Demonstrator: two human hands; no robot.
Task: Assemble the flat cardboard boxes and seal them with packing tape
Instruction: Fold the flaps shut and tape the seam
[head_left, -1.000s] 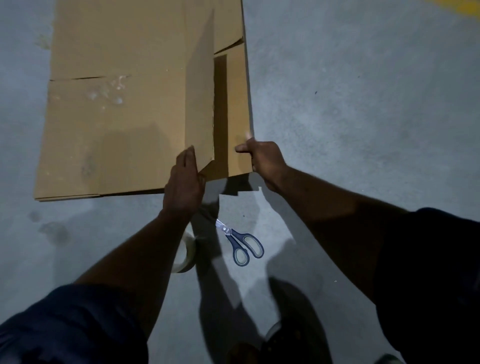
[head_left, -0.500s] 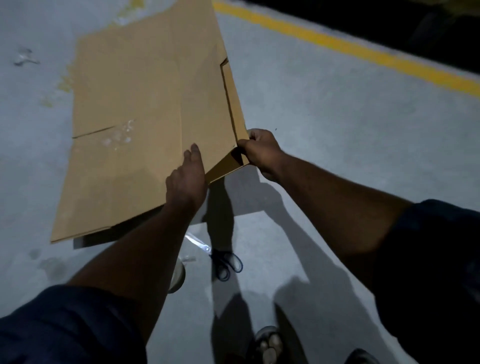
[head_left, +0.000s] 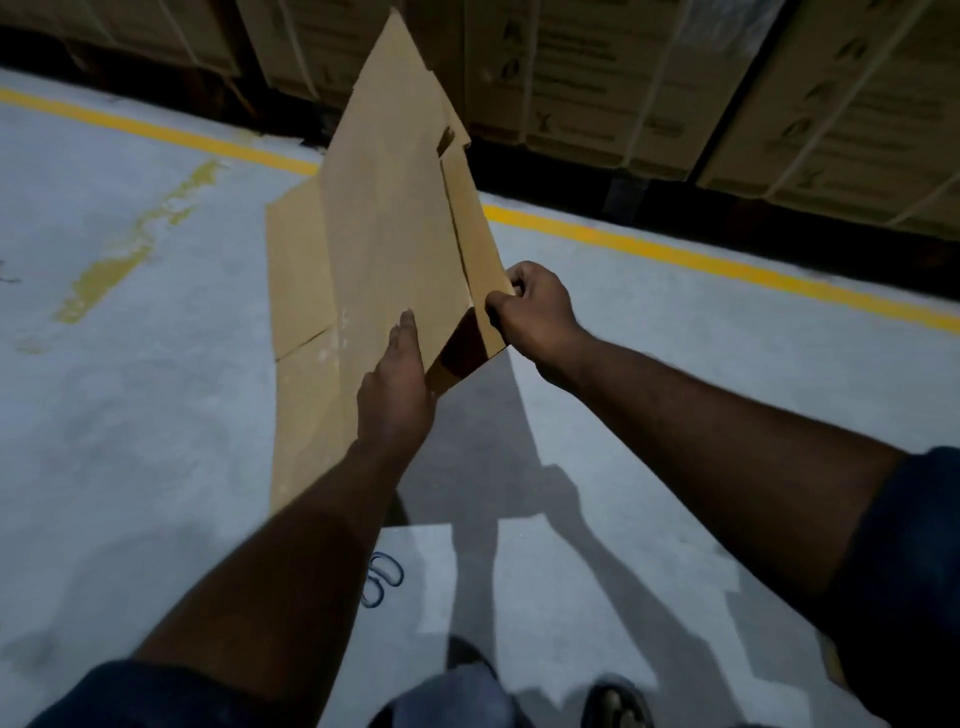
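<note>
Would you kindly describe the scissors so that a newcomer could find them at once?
Start from the grey concrete floor with its yellow painted line. Near the bottom centre, beside the person's left forearm, lie the blue-handled scissors. Only their two thin blue loops show, the sole looped outline on the floor.

Print on stacked cartons (head_left: 597, 78) unreadable
</note>
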